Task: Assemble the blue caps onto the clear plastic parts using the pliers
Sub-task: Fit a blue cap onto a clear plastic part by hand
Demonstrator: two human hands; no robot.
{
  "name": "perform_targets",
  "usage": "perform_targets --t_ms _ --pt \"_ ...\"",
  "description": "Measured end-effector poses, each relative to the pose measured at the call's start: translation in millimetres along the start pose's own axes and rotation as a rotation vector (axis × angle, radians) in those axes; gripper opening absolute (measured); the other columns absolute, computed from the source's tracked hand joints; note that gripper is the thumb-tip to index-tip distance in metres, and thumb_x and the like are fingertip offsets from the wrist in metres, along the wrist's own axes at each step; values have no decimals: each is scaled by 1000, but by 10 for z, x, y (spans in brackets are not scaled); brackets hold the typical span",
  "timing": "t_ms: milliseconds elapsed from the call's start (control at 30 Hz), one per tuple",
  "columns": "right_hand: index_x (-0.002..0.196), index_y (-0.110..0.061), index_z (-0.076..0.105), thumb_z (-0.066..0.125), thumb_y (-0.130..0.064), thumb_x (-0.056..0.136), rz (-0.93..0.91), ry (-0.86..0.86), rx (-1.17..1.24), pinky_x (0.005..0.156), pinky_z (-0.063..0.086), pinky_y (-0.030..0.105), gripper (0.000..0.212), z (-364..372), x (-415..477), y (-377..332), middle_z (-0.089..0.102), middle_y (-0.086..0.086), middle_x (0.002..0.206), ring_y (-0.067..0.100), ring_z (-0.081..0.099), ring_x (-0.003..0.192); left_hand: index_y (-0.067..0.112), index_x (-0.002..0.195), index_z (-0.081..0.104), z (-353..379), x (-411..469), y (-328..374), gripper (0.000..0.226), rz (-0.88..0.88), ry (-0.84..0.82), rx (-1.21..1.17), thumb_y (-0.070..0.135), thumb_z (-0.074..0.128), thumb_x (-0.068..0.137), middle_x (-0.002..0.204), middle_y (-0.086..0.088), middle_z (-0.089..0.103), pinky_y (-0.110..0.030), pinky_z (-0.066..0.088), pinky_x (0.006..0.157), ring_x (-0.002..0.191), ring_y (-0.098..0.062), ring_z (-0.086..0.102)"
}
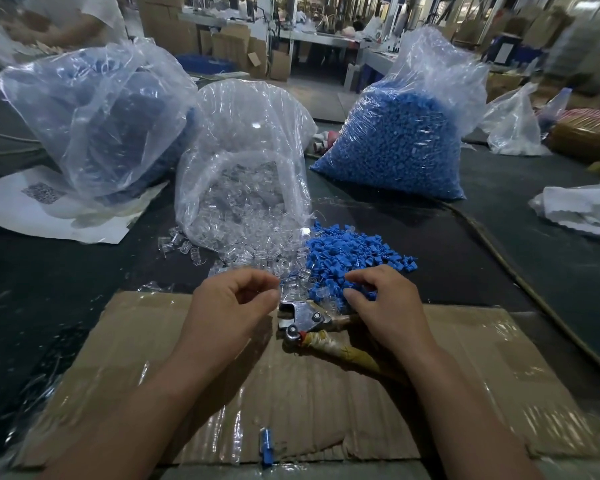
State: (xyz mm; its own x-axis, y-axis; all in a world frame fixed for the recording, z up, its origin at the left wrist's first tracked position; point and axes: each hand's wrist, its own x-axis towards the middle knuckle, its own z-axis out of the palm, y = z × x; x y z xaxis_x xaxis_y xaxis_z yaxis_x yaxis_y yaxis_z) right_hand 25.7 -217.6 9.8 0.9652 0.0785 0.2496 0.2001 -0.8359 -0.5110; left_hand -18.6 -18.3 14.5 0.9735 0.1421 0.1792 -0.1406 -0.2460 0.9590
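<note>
Gathering step, by the look of it: nothing joined yet at the hands. Pliers [305, 318] lying on the cardboard [187, 393] between both hands, taped handles running near-right beneath the right forearm, gripped by neither hand as far as visible. Left hand [229, 303] curled at the near edge of the spilled clear parts [257, 263], thumb and forefinger drawn close together; impossible to tell whether pinching a piece or nothing. Right hand [385, 299] clawed down onto the near side of the loose blue caps [354, 251], fingertips among them; equally unclear whether gripping one. Open bag [243, 140] of clear parts just beyond, full sack [395, 140] of caps far right, one small blue piece [266, 445] alone at the near edge of the cardboard. Next, probably: lift out a single cap and a single clear part, mate them by hand, then take up the pliers and squeeze. Calls for a clean one-piece pick from each heap and square alignment before pressing.
</note>
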Motion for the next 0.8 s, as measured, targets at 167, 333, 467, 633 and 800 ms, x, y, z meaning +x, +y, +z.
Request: perform_targets --t_ms 167,333,467,633,800 --pt "107 -22 67 57 -28 86 17 -49 -78 88 42 31 24 41 14 -41 57 -7 100 10 51 95 28 73 68 10 -20 31 27 -16 -15 -24 2 69 77 69 4 70 -10 47 50 53 -4 61" --pt "103 -22 67 57 -27 87 -2 -50 -74 89 42 35 19 52 15 -53 54 -9 94 11 52 95 22 73 69 6 -21 30 23 -46 -29 -63 0 68 78 68 -3 69 -12 48 49 52 -6 61" --pt "105 -22 65 57 -23 90 -70 -6 -7 89 41 29 17 30 -16 -41 57 -10 98 7 51 94 19 66 71 3 -15 34 21 -111 -29 -152 1 69 76 67 -4 70 -16 50 50 56 -10 65" --pt "90 -35 57 60 -16 88 -20 53 353 69 38 1 19 -69 -83 -110 57 -23 85 -13 54 82 12 71 67 6 -11 81 18 -125 -59 -180 -4 66 77 56 -4 66 -14 48 48 49 -9 61" --pt "80 -35 56 67 -11 81 -5 12 511 71 47 11 26 -86 -179 -245 62 -14 79 -4 58 78 2 74 63 29 -38 117 13 -202 -116 -319 -10 61 78 54 -8 64 -19 49 43 48 -14 63"
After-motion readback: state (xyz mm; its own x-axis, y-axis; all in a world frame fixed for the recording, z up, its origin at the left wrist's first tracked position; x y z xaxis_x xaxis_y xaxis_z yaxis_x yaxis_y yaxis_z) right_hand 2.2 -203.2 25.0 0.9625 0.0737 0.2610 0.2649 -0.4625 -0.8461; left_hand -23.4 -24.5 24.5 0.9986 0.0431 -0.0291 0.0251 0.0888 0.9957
